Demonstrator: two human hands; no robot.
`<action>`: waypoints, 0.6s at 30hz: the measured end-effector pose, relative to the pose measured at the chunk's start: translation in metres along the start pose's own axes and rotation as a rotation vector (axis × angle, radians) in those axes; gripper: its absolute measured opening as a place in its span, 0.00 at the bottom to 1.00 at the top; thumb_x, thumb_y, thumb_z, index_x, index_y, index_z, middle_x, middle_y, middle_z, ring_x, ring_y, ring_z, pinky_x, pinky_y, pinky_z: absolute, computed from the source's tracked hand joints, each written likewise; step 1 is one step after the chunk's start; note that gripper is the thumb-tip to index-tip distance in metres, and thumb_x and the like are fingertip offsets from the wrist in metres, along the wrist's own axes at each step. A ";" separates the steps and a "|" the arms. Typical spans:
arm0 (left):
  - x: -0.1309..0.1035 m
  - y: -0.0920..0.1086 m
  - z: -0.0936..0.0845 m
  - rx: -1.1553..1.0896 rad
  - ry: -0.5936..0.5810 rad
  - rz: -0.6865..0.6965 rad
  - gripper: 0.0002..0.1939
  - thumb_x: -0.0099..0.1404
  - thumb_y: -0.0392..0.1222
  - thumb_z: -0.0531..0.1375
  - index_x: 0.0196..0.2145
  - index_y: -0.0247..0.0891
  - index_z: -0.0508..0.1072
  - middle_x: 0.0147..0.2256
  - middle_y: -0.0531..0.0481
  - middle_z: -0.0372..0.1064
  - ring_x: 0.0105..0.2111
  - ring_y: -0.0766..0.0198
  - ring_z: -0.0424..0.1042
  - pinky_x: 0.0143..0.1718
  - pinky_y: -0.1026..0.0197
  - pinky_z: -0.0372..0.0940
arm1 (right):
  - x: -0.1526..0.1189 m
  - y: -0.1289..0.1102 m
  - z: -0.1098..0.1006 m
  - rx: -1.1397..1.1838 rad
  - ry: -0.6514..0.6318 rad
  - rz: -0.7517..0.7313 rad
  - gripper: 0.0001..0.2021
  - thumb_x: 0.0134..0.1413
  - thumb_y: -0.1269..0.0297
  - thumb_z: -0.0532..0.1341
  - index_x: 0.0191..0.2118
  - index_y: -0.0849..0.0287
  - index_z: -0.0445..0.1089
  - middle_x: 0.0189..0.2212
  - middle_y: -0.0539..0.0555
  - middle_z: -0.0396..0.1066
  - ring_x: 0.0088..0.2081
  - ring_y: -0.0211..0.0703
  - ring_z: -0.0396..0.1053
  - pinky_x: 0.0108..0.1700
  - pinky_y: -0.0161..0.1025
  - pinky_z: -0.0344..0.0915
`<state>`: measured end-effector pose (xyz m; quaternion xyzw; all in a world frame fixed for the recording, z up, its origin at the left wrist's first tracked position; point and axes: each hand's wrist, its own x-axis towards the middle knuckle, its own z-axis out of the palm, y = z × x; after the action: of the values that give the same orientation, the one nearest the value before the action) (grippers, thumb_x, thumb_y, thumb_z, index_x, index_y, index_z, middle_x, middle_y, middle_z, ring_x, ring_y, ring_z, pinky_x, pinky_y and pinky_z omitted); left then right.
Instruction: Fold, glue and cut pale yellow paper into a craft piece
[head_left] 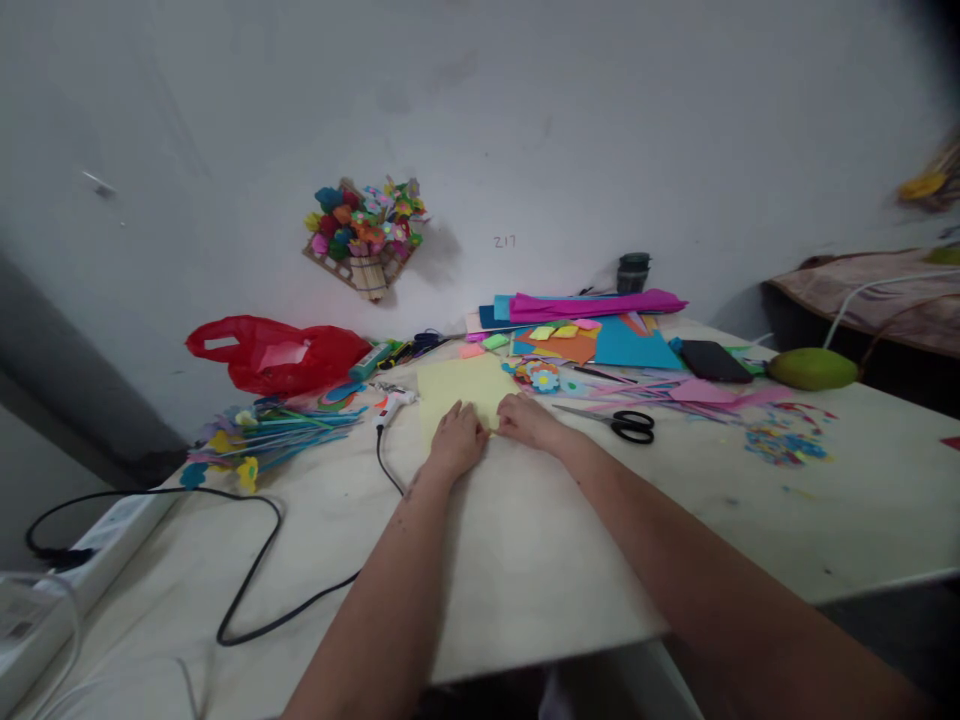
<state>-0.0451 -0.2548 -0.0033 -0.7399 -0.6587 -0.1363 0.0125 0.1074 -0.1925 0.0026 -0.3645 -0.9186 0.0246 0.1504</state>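
Note:
A pale yellow sheet of paper lies on the table in front of me. My left hand is closed at its near edge, with bent fingers pressing on the paper. Close by on the right, my right hand pinches the sheet near its lower right corner. The fingertips partly hide that edge. Left of the paper lies a white hot glue gun with a black cord. Black-handled scissors rest right of my right hand, and a blue paper flower lies beyond it.
At the left are a red plastic bag, paper flowers on stems and a power strip. Coloured sheets, a black phone, a green fruit and paper scraps lie right. The glue gun's cord loops across the table.

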 end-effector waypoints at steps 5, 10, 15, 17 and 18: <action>0.001 0.001 -0.001 -0.036 0.003 -0.013 0.10 0.62 0.41 0.50 0.38 0.35 0.67 0.52 0.40 0.61 0.59 0.53 0.49 0.56 0.53 0.50 | -0.001 0.012 0.000 0.080 0.010 -0.082 0.04 0.48 0.68 0.62 0.27 0.63 0.71 0.37 0.58 0.69 0.41 0.43 0.65 0.44 0.37 0.57; 0.000 0.004 -0.004 -0.074 -0.011 -0.030 0.08 0.61 0.40 0.51 0.38 0.36 0.66 0.44 0.40 0.67 0.55 0.55 0.56 0.53 0.55 0.53 | -0.002 0.013 -0.002 0.096 0.021 -0.075 0.05 0.48 0.67 0.62 0.26 0.63 0.70 0.37 0.58 0.69 0.40 0.42 0.65 0.45 0.38 0.57; 0.000 0.002 -0.002 -0.079 0.012 -0.013 0.12 0.61 0.43 0.51 0.40 0.35 0.65 0.42 0.40 0.68 0.54 0.55 0.58 0.52 0.56 0.54 | -0.002 0.008 -0.005 0.038 0.012 -0.005 0.06 0.47 0.65 0.63 0.25 0.63 0.71 0.35 0.59 0.70 0.41 0.46 0.64 0.45 0.40 0.57; 0.001 0.001 0.000 -0.079 0.027 -0.002 0.13 0.61 0.46 0.51 0.40 0.35 0.65 0.42 0.40 0.67 0.53 0.54 0.58 0.52 0.55 0.53 | -0.002 0.007 -0.006 0.023 0.019 0.017 0.05 0.47 0.66 0.63 0.26 0.62 0.72 0.35 0.59 0.70 0.42 0.48 0.64 0.45 0.40 0.57; 0.001 0.002 0.000 -0.077 0.034 0.002 0.14 0.61 0.47 0.51 0.39 0.35 0.66 0.42 0.40 0.67 0.53 0.54 0.58 0.53 0.55 0.53 | -0.001 0.007 -0.005 0.018 0.022 0.020 0.05 0.47 0.66 0.62 0.27 0.62 0.72 0.36 0.59 0.70 0.43 0.48 0.64 0.46 0.40 0.57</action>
<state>-0.0433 -0.2541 -0.0031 -0.7380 -0.6520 -0.1738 -0.0047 0.1144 -0.1888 0.0062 -0.3727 -0.9130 0.0303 0.1634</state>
